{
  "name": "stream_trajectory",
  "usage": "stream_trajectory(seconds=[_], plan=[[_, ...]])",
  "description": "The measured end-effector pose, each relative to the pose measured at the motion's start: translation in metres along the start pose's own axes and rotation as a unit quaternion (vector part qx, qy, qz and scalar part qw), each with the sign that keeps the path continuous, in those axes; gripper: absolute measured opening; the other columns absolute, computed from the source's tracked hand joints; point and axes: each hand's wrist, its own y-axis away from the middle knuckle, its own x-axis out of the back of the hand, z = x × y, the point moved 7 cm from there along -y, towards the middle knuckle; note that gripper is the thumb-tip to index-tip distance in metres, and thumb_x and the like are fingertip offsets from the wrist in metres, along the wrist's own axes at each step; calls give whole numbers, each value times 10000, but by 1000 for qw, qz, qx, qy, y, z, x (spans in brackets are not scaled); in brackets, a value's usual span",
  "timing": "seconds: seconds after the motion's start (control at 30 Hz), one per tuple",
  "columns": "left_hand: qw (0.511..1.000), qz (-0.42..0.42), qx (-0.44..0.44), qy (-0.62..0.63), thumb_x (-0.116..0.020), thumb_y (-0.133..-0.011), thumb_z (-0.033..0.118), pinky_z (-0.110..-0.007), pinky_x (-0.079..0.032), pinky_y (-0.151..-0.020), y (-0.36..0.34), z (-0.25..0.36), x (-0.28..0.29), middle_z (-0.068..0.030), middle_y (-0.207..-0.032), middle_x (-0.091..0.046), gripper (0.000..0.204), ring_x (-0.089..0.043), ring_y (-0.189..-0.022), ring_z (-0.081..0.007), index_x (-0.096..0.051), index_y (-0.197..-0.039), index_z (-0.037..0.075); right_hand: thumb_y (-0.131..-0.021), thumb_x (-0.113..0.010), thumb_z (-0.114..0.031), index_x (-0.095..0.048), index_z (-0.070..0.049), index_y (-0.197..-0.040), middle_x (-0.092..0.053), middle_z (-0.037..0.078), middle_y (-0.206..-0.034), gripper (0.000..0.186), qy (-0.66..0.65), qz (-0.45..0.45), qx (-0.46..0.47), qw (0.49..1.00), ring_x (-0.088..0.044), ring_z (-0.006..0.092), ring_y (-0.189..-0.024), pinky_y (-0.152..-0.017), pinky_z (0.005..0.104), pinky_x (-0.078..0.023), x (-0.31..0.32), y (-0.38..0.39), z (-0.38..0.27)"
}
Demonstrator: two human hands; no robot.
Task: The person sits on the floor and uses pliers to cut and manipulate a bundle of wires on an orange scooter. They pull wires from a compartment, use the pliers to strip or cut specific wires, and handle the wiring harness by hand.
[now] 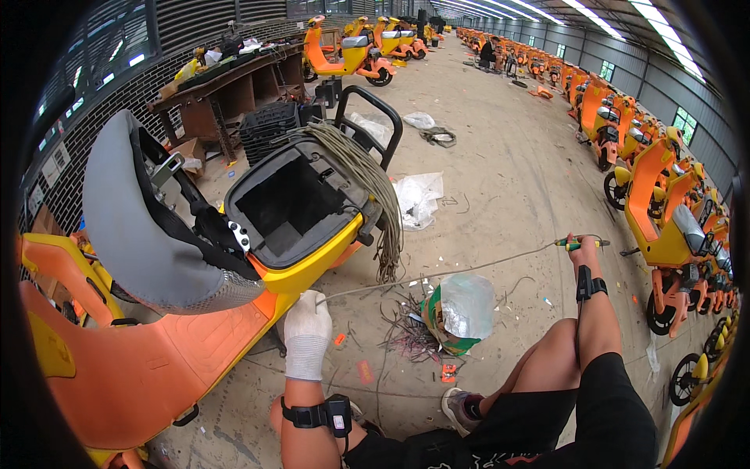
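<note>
My left hand (307, 320), in a white knit glove, is closed on a thin cable (437, 267) beside the orange footboard (180, 352) of a scooter. The cable stretches rightward to my bare right hand (580, 250), closed around yellow-and-green handled pliers (569, 243). The scooter's grey seat (148, 234) is raised, exposing a black storage bin (285, 199). A bundle of long cables (379, 199) drapes over the bin's right side and rear rail. Below the stretched cable, a bag with clear plastic (461, 309) stands beside scattered cut wire pieces (410, 328).
A cluttered workbench (215, 82) and stacked black crates (269, 129) stand behind. Orange-yellow scooters (648, 203) line the right side, and more (351, 55) stand at the back. Plastic bags (418, 195) lie on the floor (508, 180). A person (487, 53) is farther down the hall.
</note>
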Motion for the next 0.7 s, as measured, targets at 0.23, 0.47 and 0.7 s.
stream_trajectory(seconds=[0.23, 0.47, 0.7], plan=[[998, -20, 36, 51, -488, -949, 294, -477, -482, -813, -1, 2, -2, -238, -950, -649, 304, -616, -927, -415, -636, -1009, 35, -843, -372, 66, -290, 64, -1091, -404, 255, -1137, 261, -10, 35, -10, 999, -577, 342, -810, -654, 368, -617, 3, -14, 13], [997, -27, 38, 60, -448, -967, 336, -485, -478, -811, -5, 23, -6, -240, -949, -645, 356, -611, -927, -424, -634, -998, 34, -855, -380, 30, -294, 35, -1097, -413, 212, -1084, 256, -31, 70, -3, 997, -560, 301, -756, -582, 331, -592, 32, -63, 20], [997, -11, -6, 73, -447, -969, 348, -503, -467, -779, -6, 25, -5, -254, -920, -631, 373, -598, -897, -446, -616, -954, 17, -869, -397, -5, -317, 8, -1048, -416, 187, -1059, 197, -23, 127, -9, 992, -555, 279, -682, -562, 339, -576, 34, -52, 47]])
